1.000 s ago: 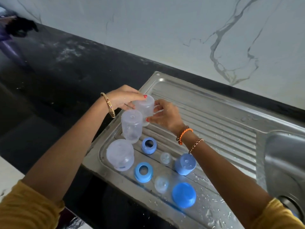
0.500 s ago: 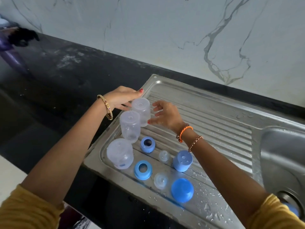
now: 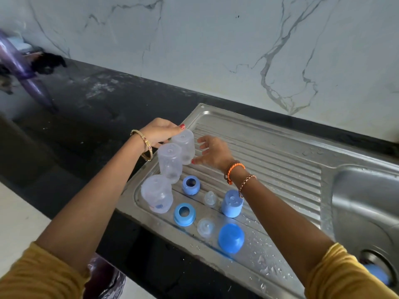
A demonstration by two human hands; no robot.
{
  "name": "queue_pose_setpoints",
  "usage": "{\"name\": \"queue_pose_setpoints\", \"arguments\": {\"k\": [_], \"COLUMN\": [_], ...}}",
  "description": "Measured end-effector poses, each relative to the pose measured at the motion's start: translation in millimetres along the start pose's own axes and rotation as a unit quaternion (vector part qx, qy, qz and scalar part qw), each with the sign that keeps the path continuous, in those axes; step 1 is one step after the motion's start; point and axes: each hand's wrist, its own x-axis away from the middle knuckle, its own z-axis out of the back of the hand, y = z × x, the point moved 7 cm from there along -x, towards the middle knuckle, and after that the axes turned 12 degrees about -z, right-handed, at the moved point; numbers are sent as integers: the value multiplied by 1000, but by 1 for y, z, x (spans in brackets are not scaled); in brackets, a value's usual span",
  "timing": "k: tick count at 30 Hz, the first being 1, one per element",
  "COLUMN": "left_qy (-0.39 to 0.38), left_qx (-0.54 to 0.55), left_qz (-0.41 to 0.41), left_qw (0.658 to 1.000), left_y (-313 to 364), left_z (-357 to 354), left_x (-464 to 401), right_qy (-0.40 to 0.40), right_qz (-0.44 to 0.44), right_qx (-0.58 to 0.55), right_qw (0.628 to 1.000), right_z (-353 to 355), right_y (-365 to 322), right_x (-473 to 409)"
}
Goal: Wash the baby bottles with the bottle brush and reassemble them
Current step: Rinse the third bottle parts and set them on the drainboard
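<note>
Blue rings (image 3: 185,214), caps (image 3: 231,238) beside bottles (image 3: 169,162)

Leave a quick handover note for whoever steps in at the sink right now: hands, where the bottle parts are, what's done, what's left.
Left hand grips the far bottle, upside down on the drainboard. Right hand is open beside it, thumb at its base.
Two more bottles stand inverted nearby; two blue rings, two clear teats and two blue caps lie alongside.
Parts look wet, likely washed.
Left: reassemble every bottle.
</note>
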Motion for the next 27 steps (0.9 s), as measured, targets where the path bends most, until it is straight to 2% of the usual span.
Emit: {"name": "queue_pose_setpoints", "arguments": {"k": [4,8,10,14,16,18,20,23,27], "left_qy": [60,150,153,83,60,34,-2,-48,-93], "left_qx": [-105,-137,-89,53,114,160,169,143,58], "left_qz": [-84,-193,-232,-255,-226,-179,-141,-93,-63], "left_qw": [989,960,956,962,966,970,975,984,992], "left_y": [28,90,120,149,147,144,141,140,142], "left_z": [7,3,-20,-105,-155,-213,-275,-355,-431], "left_x": [9,29,35,39,40,43,48,49,55], "right_qy": [12,91,152,275,316,336,333,286,137], "right_qz": [9,26,37,59,41,-17,-70,-146,-223], "right_qx": [-7,-34,-84,-134,-129,-129,-127,-105,-13], "right_qw": [1000,995,984,950,939,933,932,941,965], "right_z": [14,56,89,158,183,204,218,224,199], "right_y": [-5,-2,7,54,91,143,200,281,372], "right_x": [8,24,39,81,99,115,129,147,158]}}
